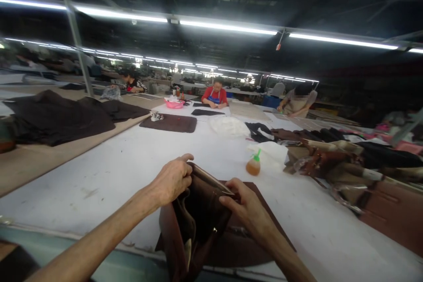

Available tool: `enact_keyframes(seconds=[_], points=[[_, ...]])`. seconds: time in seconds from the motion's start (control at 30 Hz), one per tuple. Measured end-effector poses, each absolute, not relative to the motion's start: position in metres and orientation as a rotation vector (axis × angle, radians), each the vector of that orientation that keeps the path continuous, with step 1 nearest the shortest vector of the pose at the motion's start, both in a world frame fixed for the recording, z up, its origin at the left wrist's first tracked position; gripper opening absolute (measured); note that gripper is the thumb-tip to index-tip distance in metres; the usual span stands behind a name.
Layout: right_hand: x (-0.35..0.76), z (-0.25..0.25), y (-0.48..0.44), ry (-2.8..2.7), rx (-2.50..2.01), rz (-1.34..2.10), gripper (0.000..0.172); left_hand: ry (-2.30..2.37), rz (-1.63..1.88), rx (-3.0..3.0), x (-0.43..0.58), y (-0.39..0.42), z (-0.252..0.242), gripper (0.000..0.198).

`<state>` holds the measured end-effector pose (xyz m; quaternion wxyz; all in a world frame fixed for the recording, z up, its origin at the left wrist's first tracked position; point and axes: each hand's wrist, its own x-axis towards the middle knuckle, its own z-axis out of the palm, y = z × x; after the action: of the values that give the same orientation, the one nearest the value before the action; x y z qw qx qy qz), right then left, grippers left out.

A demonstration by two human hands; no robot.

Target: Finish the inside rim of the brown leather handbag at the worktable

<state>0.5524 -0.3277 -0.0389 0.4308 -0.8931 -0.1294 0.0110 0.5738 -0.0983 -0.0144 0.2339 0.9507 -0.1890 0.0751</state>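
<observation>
A dark brown leather bag (172, 233) stands with its mouth open at the near edge of the white table, its dark lining showing. My left hand (173, 179) is closed on the far rim of the bag at its left end. At the right end of the same rim, my right hand (244, 205) pinches the edge between thumb and fingers. Under and beside the bag lies a flat brown leather piece (254, 242). Beyond my right hand stands a small bottle (253, 166) of amber liquid with a green nozzle.
Dark leather pieces (62, 116) lie on the left table. Farther back are a brown mat (168, 124) and a pink basin (174, 103). Bags and straps (333, 163) crowd the right side. A person in red (215, 96) sits across the table; another person (295, 102) stands at the right.
</observation>
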Motion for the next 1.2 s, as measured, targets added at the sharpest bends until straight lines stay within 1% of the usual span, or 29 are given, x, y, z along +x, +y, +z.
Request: enact_keyframes(seconds=[0.1,0.13,0.23,0.37,0.47,0.63,0.73,0.9,1.07,1.13,1.2], points=[[0.567,-0.044,-0.327,-0.448,-2.099,0.088,0.03,-0.542,0.197,2.516,0.568,-0.086,-0.014,0.016],[0.572,-0.044,-0.326,-0.515,-2.052,0.125,0.032,-0.524,0.205,2.509,0.566,-0.083,-0.014,0.016],[0.582,-0.04,-0.323,-0.659,-1.869,0.314,0.029,-0.4,0.175,2.531,0.563,-0.077,-0.011,0.013],[0.588,-0.035,-0.321,-0.571,-1.673,0.508,0.036,-0.311,0.041,2.49,0.565,-0.073,-0.006,0.01],[0.593,-0.035,-0.322,-0.526,-1.706,0.518,0.037,-0.247,0.01,2.439,0.567,-0.071,-0.004,0.013],[0.599,-0.04,-0.322,-0.515,-1.737,0.478,0.031,-0.092,-0.043,2.375,0.57,-0.07,-0.007,0.018],[0.6,-0.043,-0.32,-0.568,-1.763,0.413,0.028,-0.077,-0.059,2.337,0.572,-0.067,-0.012,0.02],[0.602,-0.044,-0.316,-0.651,-1.957,0.195,0.022,-0.107,-0.039,2.323,0.574,-0.061,-0.017,0.022],[0.602,-0.047,-0.314,-0.734,-2.168,0.047,0.027,-0.171,-0.036,2.346,0.57,-0.061,-0.012,0.022],[0.601,-0.049,-0.314,-0.769,-2.289,-0.091,0.026,-0.172,0.002,2.409,0.568,-0.064,-0.01,0.021],[0.601,-0.051,-0.313,-0.838,-2.374,-0.302,0.026,-0.133,0.067,2.504,0.567,-0.069,-0.009,0.02]])
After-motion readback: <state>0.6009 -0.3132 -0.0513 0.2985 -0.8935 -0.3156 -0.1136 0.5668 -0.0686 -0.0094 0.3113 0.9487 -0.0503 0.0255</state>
